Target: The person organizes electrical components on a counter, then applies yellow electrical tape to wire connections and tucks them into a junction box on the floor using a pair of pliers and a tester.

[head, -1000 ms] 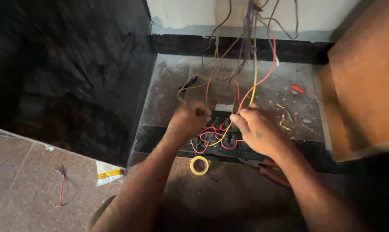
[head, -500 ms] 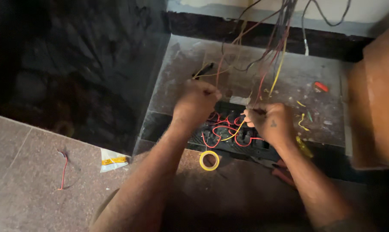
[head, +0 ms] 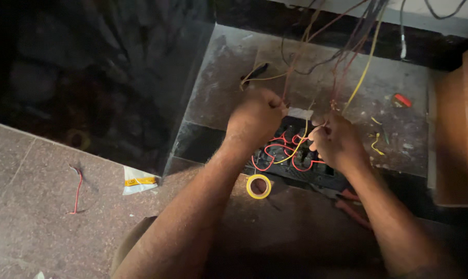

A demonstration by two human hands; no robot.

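Both hands work over a black switch panel (head: 291, 155) laced with red wires (centre, near the slab's edge): left hand (head: 255, 118) and right hand (head: 336, 142) pinch a white strip (head: 300, 112); yellow tape roll (head: 258, 186) lies nearer.

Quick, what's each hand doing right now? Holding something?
Left hand: closed, pinching the wires at a small white piece.
Right hand: closed around a yellow wire above the black switch panel.
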